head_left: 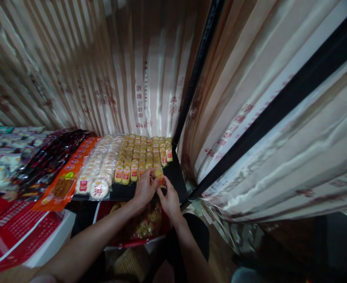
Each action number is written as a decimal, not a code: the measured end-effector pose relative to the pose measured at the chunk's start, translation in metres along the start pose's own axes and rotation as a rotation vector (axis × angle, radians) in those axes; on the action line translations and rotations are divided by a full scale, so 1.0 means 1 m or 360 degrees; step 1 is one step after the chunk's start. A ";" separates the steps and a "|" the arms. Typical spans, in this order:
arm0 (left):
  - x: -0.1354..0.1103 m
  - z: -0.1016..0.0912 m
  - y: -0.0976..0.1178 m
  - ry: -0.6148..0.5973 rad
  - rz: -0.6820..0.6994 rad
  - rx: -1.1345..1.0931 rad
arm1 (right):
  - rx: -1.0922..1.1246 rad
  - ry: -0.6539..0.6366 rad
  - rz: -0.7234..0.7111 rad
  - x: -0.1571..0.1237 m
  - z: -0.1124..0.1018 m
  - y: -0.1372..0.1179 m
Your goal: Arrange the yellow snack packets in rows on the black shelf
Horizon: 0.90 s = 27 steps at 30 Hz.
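Note:
Between my two hands is a small yellow wrapped snack pack (pixel 159 177), held above the front edge of the dark shelf. My left hand (pixel 145 188) has its thumb and fingers closed on the pack's left side. From the right, my right hand (pixel 168 195) pinches the same pack near its lower end. Just behind lie rows of matching yellow snack packs (pixel 134 169), lined up side by side with red labels facing front. Below my wrists, a red basket (pixel 126 247) holds more loose yellow packs, partly covered by my forearms.
Left of the yellow rows lie white round crackers (pixel 99 188) in clear wrap, an orange snack packet (pixel 63 188), dark packets (pixel 48 165) and pale small packs (pixel 2 161). A red perforated basket (pixel 11 232) stands lower left. Pleated curtains (pixel 158 78) and black poles (pixel 195 78) enclose the shelf.

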<state>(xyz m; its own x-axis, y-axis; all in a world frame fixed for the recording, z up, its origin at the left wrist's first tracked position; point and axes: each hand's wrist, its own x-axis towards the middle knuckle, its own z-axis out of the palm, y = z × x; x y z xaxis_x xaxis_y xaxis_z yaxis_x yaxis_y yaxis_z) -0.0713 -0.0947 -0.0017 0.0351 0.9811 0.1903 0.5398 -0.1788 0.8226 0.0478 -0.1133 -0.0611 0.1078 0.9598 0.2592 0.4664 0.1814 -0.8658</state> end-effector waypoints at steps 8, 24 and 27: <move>0.031 0.025 0.014 -0.0042 0.0173 0.0150 | -0.0194 0.0342 -0.0011 0.044 0.000 0.023; 0.021 0.048 -0.029 -0.0308 0.0768 0.0881 | -0.0261 0.0526 0.0098 0.088 0.019 0.050; 0.022 0.049 -0.028 -0.0324 0.0763 0.0920 | -0.0302 0.0496 0.0057 0.091 0.019 0.049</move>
<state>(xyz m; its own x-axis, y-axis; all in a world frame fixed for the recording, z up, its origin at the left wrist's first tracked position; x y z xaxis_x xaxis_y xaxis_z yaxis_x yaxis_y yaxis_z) -0.0449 -0.0643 -0.0466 0.4992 0.8105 0.3065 0.7775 -0.5751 0.2545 0.0634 -0.0131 -0.0878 0.3757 0.8483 0.3731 0.6087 0.0777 -0.7896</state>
